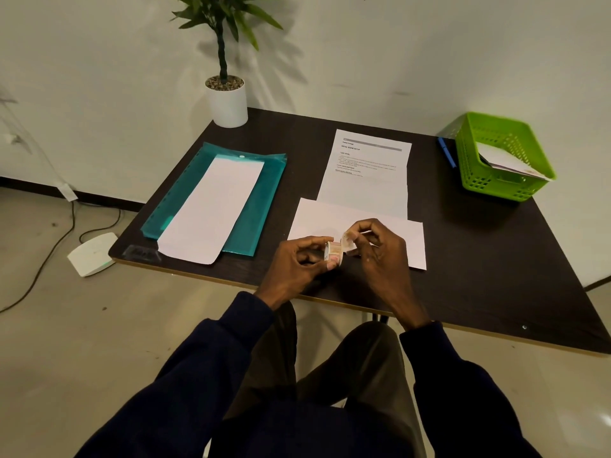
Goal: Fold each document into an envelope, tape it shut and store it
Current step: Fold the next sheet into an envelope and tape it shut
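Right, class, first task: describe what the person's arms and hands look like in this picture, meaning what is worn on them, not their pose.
Both arms are covered by long, dark navy fabric sleeves. The left sleeve and the right sleeve each end at the wrist. The left hand and the right hand are bare, with no gloves, and no rings show.

Left hand beside right hand, fingers curled.

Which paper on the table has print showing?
The document at mid-table, left of the green basket: headings and text lines show. The long envelope on the teal folder and the near envelope at the front edge look blank white.
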